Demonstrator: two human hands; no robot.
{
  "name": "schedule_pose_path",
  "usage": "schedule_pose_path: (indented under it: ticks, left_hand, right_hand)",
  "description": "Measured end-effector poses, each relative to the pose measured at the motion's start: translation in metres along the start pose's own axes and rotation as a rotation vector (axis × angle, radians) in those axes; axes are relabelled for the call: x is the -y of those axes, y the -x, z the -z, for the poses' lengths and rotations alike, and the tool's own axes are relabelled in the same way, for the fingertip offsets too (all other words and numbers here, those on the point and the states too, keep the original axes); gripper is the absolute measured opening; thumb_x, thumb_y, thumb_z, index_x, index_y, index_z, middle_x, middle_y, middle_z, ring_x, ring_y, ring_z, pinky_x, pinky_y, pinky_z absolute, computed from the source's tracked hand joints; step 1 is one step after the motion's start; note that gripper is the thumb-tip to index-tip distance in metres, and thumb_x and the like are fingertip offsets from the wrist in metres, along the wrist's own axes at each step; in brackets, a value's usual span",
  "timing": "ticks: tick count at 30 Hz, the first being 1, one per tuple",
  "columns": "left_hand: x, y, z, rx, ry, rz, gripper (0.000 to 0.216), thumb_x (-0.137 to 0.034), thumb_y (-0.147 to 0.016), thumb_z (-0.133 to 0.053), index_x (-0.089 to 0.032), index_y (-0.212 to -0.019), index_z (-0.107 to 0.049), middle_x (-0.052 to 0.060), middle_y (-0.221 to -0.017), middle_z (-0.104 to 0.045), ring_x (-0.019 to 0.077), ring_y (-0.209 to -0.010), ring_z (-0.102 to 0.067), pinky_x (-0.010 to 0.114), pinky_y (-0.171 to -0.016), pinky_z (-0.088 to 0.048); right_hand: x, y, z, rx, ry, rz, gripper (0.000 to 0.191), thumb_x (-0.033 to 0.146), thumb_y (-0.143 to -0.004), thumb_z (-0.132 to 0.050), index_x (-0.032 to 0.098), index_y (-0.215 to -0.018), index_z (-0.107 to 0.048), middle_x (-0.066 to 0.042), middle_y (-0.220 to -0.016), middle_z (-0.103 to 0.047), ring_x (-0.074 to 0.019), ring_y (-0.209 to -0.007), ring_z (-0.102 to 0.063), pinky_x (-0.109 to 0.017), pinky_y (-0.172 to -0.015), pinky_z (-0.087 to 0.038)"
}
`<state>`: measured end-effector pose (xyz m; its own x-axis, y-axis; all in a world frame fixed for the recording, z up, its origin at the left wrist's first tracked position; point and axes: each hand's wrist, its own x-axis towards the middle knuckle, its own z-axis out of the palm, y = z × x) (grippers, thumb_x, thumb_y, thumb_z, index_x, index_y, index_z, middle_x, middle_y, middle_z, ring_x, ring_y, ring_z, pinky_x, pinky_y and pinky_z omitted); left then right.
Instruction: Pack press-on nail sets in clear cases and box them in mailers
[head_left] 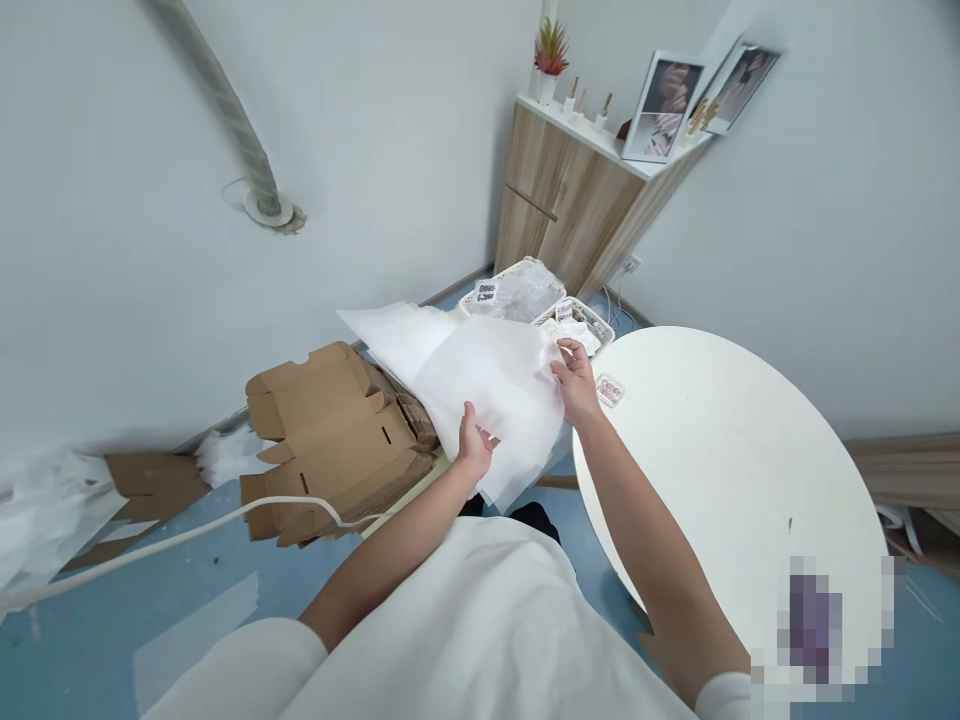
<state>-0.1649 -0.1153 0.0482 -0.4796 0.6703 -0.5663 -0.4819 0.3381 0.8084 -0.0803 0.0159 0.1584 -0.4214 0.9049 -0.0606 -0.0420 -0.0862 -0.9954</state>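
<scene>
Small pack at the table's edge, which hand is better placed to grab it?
Probably your right hand: it's close beside the small pack, while your left hand is farther away. The right seems to pinch the white sheet, though.

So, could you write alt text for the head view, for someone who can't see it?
Two bare hands handle a thin white sheet: the right hand pinches its puckered edge, the left hand is open against it. Flattened brown cardboard lies left, a round white table stands right, white baskets sit beyond.
</scene>
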Motion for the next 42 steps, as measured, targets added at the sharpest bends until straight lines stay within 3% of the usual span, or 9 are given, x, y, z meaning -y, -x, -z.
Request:
schedule_pose_path:
  ticks: [6, 10, 13, 18, 24, 29, 33, 37, 42]
  left_hand:
    - [-0.053, -0.006, 0.011, 0.113, 0.620, -0.120, 0.065, -0.070, -0.071, -0.032, -0.023, -0.113, -0.051, 0.007, -0.119, -0.054, 0.0245, -0.108, -0.053, 0.040, -0.085, -0.046]
    - [-0.075, -0.015, 0.017, 0.157, 0.748, -0.114, 0.058, -0.066, -0.073, -0.037, -0.022, -0.106, -0.053, 0.008, -0.117, -0.056, 0.0248, -0.107, -0.053, 0.041, -0.084, -0.046]
    - [-0.081, -0.018, 0.009, 0.156, 0.707, -0.099, 0.036, -0.041, -0.075, -0.052, -0.026, -0.107, -0.051, 0.005, -0.117, -0.056, 0.0217, -0.103, -0.056, 0.041, -0.085, -0.045]
    - [-0.087, -0.008, -0.034, 0.149, 0.549, -0.287, 0.061, -0.007, -0.065, -0.063, -0.037, -0.115, -0.045, -0.002, -0.111, -0.059, 0.0174, -0.099, -0.058, 0.038, -0.085, -0.048]
    - [-0.083, 0.020, -0.134, 0.473, 0.385, -0.239, 0.066, 0.001, -0.059, -0.061, -0.028, -0.117, -0.047, 0.001, -0.103, -0.063, 0.0176, -0.089, -0.062, 0.033, -0.080, -0.050]
    - [-0.048, 0.044, -0.240, 0.867, 0.222, -0.051, 0.066, 0.001, -0.058, -0.056, -0.024, -0.118, -0.046, 0.005, -0.109, -0.062, 0.0192, -0.092, -0.060, 0.036, -0.082, -0.048]
    - [0.007, 0.048, -0.299, 0.814, -0.009, -0.031, 0.065, -0.007, -0.061, -0.055, -0.025, -0.122, -0.043, 0.006, -0.115, -0.058, 0.0189, -0.101, -0.057, 0.037, -0.089, -0.043]
    - [0.064, 0.047, -0.308, 0.472, -0.505, -0.099, 0.078, -0.029, -0.068, -0.061, -0.025, -0.134, -0.019, 0.014, -0.137, -0.033, 0.0232, -0.121, -0.039, 0.040, -0.096, -0.034]
    - [0.123, 0.068, -0.282, 0.503, -0.887, -0.216, 0.088, -0.053, -0.073, -0.050, -0.020, -0.137, 0.001, 0.018, -0.144, -0.006, 0.0256, -0.127, -0.030, 0.035, -0.098, -0.033]
  right_hand:
    - [0.033, 0.019, 0.060, 0.041, 0.059, -0.084, 0.019, 0.018, -0.060, -0.052, 0.020, -0.078, -0.055, 0.003, -0.076, -0.056, -0.0084, -0.058, -0.047, -0.020, -0.052, -0.037]
    - [0.041, 0.043, 0.109, 0.077, 0.152, -0.259, 0.011, 0.018, -0.056, -0.053, 0.018, -0.066, -0.056, 0.003, -0.058, -0.054, -0.0081, -0.047, -0.043, -0.021, -0.046, -0.032]
    - [0.039, 0.071, 0.145, 0.012, 0.177, -0.298, 0.007, 0.020, -0.056, -0.055, 0.018, -0.063, -0.056, 0.003, -0.058, -0.054, -0.0084, -0.048, -0.044, -0.021, -0.045, -0.031]
    - [0.028, 0.133, 0.201, -0.169, 0.262, -0.148, 0.008, 0.022, -0.062, -0.053, 0.018, -0.066, -0.057, -0.001, -0.073, -0.057, -0.0118, -0.063, -0.049, -0.023, -0.053, -0.036]
    - [0.005, 0.220, 0.260, -0.439, 0.535, 0.018, 0.003, 0.021, -0.065, -0.048, 0.020, -0.063, -0.048, -0.001, -0.072, -0.053, -0.0136, -0.066, -0.048, -0.026, -0.059, -0.039]
    - [-0.033, 0.292, 0.294, -1.021, 0.865, 0.146, 0.013, 0.020, -0.072, -0.041, 0.021, -0.062, -0.049, -0.005, -0.075, -0.052, -0.0189, -0.078, -0.051, -0.034, -0.070, -0.041]
    - [-0.073, 0.333, 0.304, -1.105, 0.901, 0.056, 0.020, 0.021, -0.075, -0.038, 0.021, -0.074, -0.058, -0.007, -0.083, -0.052, -0.0197, -0.080, -0.053, -0.034, -0.070, -0.043]
    - [-0.105, 0.351, 0.311, -1.035, 0.783, -0.115, 0.028, 0.024, -0.076, -0.036, 0.021, -0.088, -0.061, -0.008, -0.089, -0.051, -0.0203, -0.080, -0.054, -0.035, -0.069, -0.045]
    - [-0.134, 0.347, 0.318, -0.954, 0.436, -0.308, 0.030, 0.030, -0.073, -0.041, 0.021, -0.096, -0.060, -0.008, -0.098, -0.053, -0.0195, -0.078, -0.058, -0.033, -0.067, -0.049]
